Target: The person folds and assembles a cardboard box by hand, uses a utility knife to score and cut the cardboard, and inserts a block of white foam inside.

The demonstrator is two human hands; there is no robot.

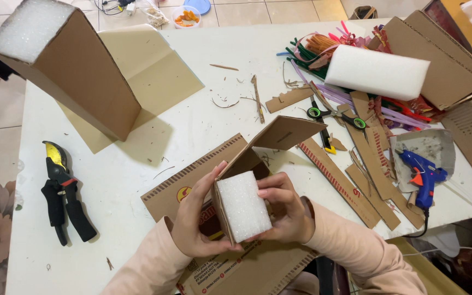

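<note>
Now two hands hold a foam block in a cardboard wrap at the tabletop's near edge.
Most of the foam block (243, 206) hides inside the cardboard wrap (258, 147); its long side tips away. Left hand (195, 218) and right hand (286, 212) cup it, fingers gripping both sides, palms facing.

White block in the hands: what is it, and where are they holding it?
A foam block wrapped in cardboard. The left hand grips the cardboard-covered left side; the right hand holds the block's right side.
</note>
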